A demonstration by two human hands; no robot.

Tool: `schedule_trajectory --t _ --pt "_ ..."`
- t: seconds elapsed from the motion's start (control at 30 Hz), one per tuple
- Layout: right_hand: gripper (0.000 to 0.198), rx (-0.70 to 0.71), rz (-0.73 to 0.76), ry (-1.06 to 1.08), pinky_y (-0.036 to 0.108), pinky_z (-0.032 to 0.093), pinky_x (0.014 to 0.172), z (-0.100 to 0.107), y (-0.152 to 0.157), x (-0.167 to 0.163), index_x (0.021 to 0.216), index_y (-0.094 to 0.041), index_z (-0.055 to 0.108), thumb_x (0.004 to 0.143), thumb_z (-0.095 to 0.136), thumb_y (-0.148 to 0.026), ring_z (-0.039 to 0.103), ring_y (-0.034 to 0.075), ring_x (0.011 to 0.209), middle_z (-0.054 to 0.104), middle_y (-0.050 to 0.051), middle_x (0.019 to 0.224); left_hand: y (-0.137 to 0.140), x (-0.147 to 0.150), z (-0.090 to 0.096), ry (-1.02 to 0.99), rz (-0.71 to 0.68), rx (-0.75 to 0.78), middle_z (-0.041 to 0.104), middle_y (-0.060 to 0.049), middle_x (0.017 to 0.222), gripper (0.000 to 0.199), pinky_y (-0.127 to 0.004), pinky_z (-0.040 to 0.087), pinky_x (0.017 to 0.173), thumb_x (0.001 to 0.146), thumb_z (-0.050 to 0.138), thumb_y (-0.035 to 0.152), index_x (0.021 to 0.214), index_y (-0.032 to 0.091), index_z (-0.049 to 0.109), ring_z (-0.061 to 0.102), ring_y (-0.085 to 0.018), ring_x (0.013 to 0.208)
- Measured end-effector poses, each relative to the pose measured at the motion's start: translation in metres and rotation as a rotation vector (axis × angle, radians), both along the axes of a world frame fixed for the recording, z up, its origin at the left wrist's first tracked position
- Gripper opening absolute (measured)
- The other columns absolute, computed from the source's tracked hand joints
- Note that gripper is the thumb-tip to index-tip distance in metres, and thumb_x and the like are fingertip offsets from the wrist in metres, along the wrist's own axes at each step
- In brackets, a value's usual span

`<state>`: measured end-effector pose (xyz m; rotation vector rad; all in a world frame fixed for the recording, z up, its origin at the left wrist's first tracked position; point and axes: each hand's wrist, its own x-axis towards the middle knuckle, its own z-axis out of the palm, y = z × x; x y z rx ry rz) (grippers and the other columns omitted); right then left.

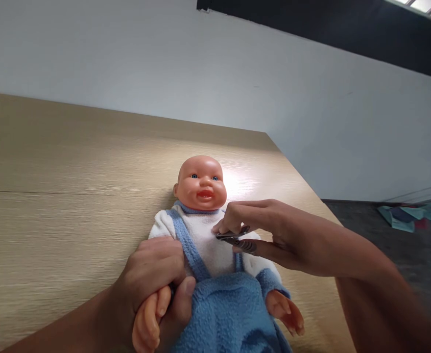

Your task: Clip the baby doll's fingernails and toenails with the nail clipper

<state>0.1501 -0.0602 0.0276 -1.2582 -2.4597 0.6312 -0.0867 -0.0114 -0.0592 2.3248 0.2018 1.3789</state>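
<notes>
a pale grey wall (127,54) rises beyond the head of the doll (210,260), crossed high up by a dark band (329,29). the wood-grained tabletop (54,206) spreads under the doll and to either side of it, its far corner past the doll's head. a dark floor (366,240) shows well off to the doll's right, with some bluish cloth (401,218) on it, too blurred to make out. the doll itself lies face up in a white top and blue overalls, its lower end cut off from sight. over its chest is the right hand (292,235), its grip pinched nearly closed on a tool. at the doll's left side, the left hand (153,267) has its grip wrapped around the doll's forearm, the little plastic fingers poking out below. smallest is that tool, a metal nail clipper (233,239), above the doll's chest; whether it touches the cloth there, i cannot tell.
</notes>
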Motion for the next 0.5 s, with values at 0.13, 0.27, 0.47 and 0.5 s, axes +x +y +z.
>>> schedule_trajectory --t 0.13,0.27,0.47,0.5 --pt "0.016 0.005 -0.011 -0.015 0.027 0.046 0.071 0.0005 -0.0017 0.0019 0.113 -0.020 0.056 0.098 0.053 -0.017 0.058 0.013 0.086 0.061 0.002 0.100 0.0006 0.0001 -0.0016 -0.008 -0.005 -0.007 0.035 0.003 0.055 0.025 -0.024 0.034 0.058 0.079 0.049 0.003 0.064 0.015 0.032 0.036 -0.006 0.054" --pt "0.014 0.015 -0.022 -0.007 0.027 0.048 0.073 0.0005 -0.0012 0.0025 0.112 -0.019 0.056 0.098 0.053 -0.020 0.059 0.014 0.088 0.062 0.004 0.102 0.0018 -0.0016 -0.0034 -0.007 -0.020 0.003 0.035 0.003 0.056 0.025 -0.024 0.033 0.058 0.079 0.049 0.002 0.065 0.014 0.032 0.037 -0.006 0.055" --pt "0.015 0.047 -0.015 0.000 0.025 0.049 0.072 0.0021 -0.0002 0.0039 0.113 -0.020 0.056 0.098 0.054 -0.020 0.060 0.013 0.088 0.063 0.003 0.103 0.0017 -0.0021 -0.0037 -0.011 -0.033 -0.012 0.035 0.003 0.056 0.025 -0.024 0.033 0.057 0.079 0.049 0.002 0.065 0.014 0.033 0.036 -0.006 0.055" --pt "0.015 0.052 -0.012 -0.004 0.025 0.050 0.071 0.0021 -0.0004 0.0045 0.112 -0.020 0.056 0.098 0.054 -0.020 0.060 0.012 0.087 0.063 0.002 0.102 0.0019 -0.0020 -0.0039 -0.012 -0.034 -0.009 0.035 0.003 0.056 0.024 -0.024 0.033 0.058 0.079 0.049 0.002 0.065 0.015 0.033 0.036 -0.006 0.055"
